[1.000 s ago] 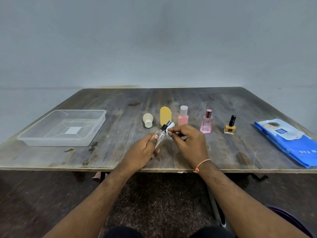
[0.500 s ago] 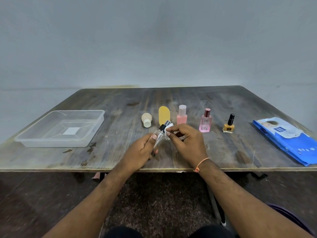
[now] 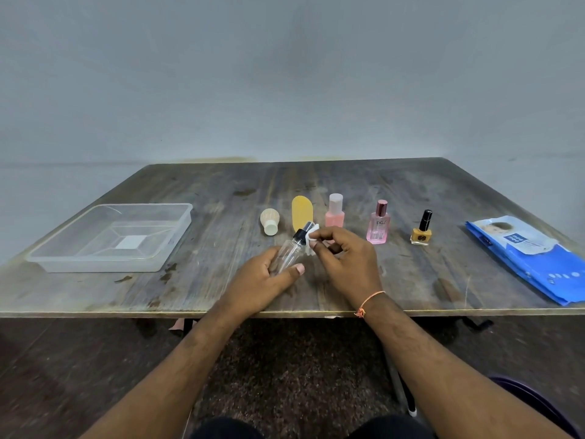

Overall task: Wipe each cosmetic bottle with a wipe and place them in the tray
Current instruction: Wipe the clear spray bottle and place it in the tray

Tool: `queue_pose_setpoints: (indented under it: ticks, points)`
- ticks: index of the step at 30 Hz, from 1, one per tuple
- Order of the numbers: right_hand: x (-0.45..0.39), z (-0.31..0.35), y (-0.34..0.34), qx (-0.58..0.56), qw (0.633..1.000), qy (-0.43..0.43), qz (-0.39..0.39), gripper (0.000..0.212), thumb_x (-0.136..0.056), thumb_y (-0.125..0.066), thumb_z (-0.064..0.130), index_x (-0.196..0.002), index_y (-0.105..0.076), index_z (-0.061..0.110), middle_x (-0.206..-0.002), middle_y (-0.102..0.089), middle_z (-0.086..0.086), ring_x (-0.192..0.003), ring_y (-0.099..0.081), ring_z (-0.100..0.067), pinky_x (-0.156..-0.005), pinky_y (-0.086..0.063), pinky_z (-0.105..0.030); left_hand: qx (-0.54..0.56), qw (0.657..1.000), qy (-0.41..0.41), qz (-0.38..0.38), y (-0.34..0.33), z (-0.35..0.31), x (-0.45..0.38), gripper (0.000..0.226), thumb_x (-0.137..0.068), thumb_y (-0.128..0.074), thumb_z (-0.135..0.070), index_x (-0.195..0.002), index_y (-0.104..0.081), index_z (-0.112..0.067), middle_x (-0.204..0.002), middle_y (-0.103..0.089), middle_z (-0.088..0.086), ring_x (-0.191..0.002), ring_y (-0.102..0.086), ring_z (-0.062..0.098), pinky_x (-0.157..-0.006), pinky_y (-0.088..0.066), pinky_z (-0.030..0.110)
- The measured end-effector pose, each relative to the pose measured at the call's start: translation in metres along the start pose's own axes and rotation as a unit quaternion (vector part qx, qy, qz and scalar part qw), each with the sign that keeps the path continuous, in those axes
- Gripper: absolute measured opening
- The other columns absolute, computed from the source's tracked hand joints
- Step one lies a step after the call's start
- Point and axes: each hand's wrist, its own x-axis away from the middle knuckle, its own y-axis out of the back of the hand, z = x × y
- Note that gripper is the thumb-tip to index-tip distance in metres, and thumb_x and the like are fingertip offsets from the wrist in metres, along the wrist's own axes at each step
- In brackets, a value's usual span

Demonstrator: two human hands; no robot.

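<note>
Near the counter's [image 3: 158, 289] front edge, the left hand [image 3: 258, 285] grips a clear, black-capped plastic spray bottle [image 3: 289, 253], tilted; the right hand [image 3: 346, 264] pinches a small white wipe [image 3: 311, 232] against its cap.

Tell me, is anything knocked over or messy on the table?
Yes, a little. The beige bottle lies on its side, while the pink ones and the nail polish stand upright. The table has dark stains near the tray. Nothing looks spilled or broken.
</note>
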Motion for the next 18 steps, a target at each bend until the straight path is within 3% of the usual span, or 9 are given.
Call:
queue_pose_setpoints:
  ticks: [3, 6, 9, 12, 14, 16, 18]
  points:
    - [-0.001, 0.0, 0.0, 0.01, 0.999, 0.024, 0.035, 0.014, -0.092, -0.081, 0.014, -0.1, -0.082, 0.025, -0.097, -0.077, 0.019, -0.083, -0.07, -0.003, -0.075, -0.053, -0.016, 0.01, 1.0, 0.001, -0.005, 0.001, 0.001, 0.0, 0.031, -0.099, -0.069, -0.053, -0.127, -0.069, -0.039, -0.104, -0.079, -0.019, -0.095, -0.075, -0.001, -0.091, -0.06, 0.034]
    - [-0.002, -0.002, -0.001, 0.046, 0.996, 0.018, 0.077, 0.014, -0.089, -0.083, 0.016, -0.096, -0.081, 0.029, -0.085, -0.072, 0.029, -0.074, -0.066, 0.002, -0.072, -0.047, -0.015, 0.026, 1.0, 0.003, -0.015, 0.002, 0.0, 0.0, 0.024, -0.101, -0.066, -0.052, -0.124, -0.07, -0.045, -0.107, -0.078, -0.02, -0.099, -0.072, -0.005, -0.088, -0.055, 0.024]
    - [-0.004, -0.007, -0.004, 0.013, 0.996, -0.046, 0.08, 0.014, -0.09, -0.082, 0.019, -0.094, -0.08, 0.032, -0.071, -0.069, 0.027, -0.062, -0.066, -0.013, -0.069, -0.056, -0.029, 0.019, 0.999, 0.005, -0.03, 0.002, 0.0, -0.001, 0.014, -0.101, -0.066, -0.053, -0.114, -0.066, -0.049, -0.112, -0.074, -0.015, -0.101, -0.07, -0.001, -0.086, -0.053, 0.023]
    - [-0.005, -0.012, -0.004, -0.041, 0.992, -0.085, 0.083, 0.012, -0.091, -0.082, 0.024, -0.095, -0.079, 0.035, -0.063, -0.067, 0.018, -0.065, -0.066, -0.037, -0.073, -0.063, -0.048, 0.039, 0.999, 0.007, -0.017, 0.002, -0.001, -0.002, 0.029, -0.096, -0.061, -0.062, -0.119, -0.063, -0.045, -0.111, -0.073, -0.014, -0.101, -0.069, 0.0, -0.085, -0.053, 0.026]
    - [-0.005, -0.014, -0.005, -0.059, 0.99, -0.092, 0.086, 0.011, -0.09, -0.082, 0.027, -0.096, -0.079, 0.036, -0.066, -0.07, 0.014, -0.066, -0.066, -0.038, -0.073, -0.063, -0.052, 0.059, 0.998, 0.001, -0.015, 0.001, 0.001, -0.002, 0.042, -0.092, -0.055, -0.071, -0.125, -0.061, -0.045, -0.11, -0.072, -0.018, -0.097, -0.069, -0.006, -0.082, -0.051, 0.022]
    - [-0.005, -0.014, -0.005, -0.083, 0.987, -0.107, 0.082, 0.011, -0.087, -0.081, 0.035, -0.098, -0.078, 0.036, -0.07, -0.074, 0.0, -0.071, -0.068, -0.041, -0.073, -0.062, -0.057, 0.083, 0.996, -0.006, -0.02, 0.001, 0.005, -0.004, 0.053, -0.092, -0.053, -0.082, -0.13, -0.058, -0.046, -0.11, -0.072, -0.02, -0.096, -0.07, -0.004, -0.084, -0.053, 0.027]
    - [-0.006, -0.012, -0.004, -0.112, 0.984, -0.123, 0.067, 0.012, -0.088, -0.082, 0.033, -0.099, -0.078, 0.036, -0.076, -0.076, -0.013, -0.077, -0.071, -0.045, -0.075, -0.063, -0.06, 0.098, 0.995, -0.006, -0.017, 0.0, 0.012, -0.006, 0.057, -0.087, -0.05, -0.088, -0.13, -0.056, -0.051, -0.097, -0.071, -0.024, -0.085, -0.067, -0.001, -0.081, -0.052, 0.032]
